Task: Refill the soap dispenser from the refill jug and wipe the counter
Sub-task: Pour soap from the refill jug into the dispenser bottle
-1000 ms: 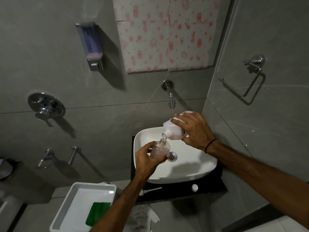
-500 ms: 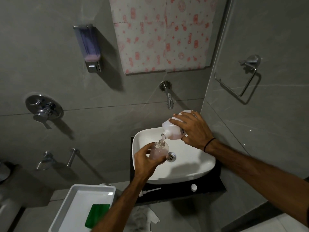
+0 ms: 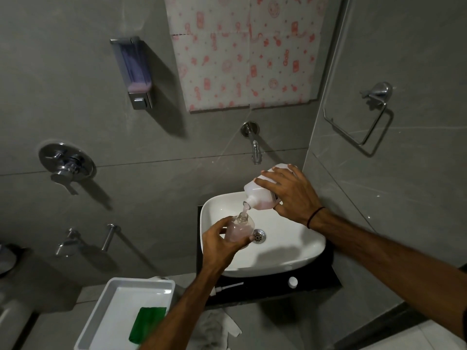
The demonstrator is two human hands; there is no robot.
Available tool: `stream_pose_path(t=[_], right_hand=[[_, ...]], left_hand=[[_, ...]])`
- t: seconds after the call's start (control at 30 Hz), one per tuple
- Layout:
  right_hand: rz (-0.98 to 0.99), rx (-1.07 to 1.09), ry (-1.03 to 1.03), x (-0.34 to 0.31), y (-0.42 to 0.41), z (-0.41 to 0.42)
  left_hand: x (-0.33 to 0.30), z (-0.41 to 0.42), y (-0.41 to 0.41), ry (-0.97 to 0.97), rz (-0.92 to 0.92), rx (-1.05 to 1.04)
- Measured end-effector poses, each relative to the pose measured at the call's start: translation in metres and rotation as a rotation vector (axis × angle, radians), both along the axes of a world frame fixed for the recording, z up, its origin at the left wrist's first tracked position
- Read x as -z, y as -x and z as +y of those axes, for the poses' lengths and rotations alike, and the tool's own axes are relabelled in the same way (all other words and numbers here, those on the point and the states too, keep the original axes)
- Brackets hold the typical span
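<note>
The left hand (image 3: 217, 239) fingers wrap the soap dispenser (image 3: 240, 227), kept over the sink (image 3: 298, 256) so drips land there. Right hand (image 3: 290, 195) fingers clamp the tilted refill jug (image 3: 257, 195), spout just above the dispenser's neck.

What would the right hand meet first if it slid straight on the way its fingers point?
Probably nothing near: the right hand points up-left across the refill jug; beyond looks free until the grey wall, though depth is unclear.

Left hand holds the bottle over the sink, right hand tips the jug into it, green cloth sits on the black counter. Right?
Not quite. In the head view the green cloth lies in the white tray, not on the black counter. The rest is right.
</note>
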State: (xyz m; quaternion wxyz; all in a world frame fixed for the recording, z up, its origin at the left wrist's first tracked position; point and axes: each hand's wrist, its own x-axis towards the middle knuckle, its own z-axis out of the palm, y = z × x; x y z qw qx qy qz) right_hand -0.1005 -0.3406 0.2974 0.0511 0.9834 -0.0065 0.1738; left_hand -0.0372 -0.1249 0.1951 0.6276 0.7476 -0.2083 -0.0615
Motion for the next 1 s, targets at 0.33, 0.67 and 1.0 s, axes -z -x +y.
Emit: stream_pose_path(t=[0.33, 0.67, 1.0], right_hand=[[0.009, 0.015, 0.028, -0.0004, 0.0009, 0.0005], [-0.046, -0.009, 0.059, -0.0029, -0.0002, -0.0005], [-0.05, -0.019, 0.054, -0.002, -0.002, -0.0015]], left_hand=[[-0.0032, 0.0019, 0.0011, 0.015, -0.003, 0.008], [-0.0074, 0.0028, 0.0042, 0.012, -0.012, 0.013], [-0.0082, 0.0052, 0.0058, 0.036, 0.018, 0.012]])
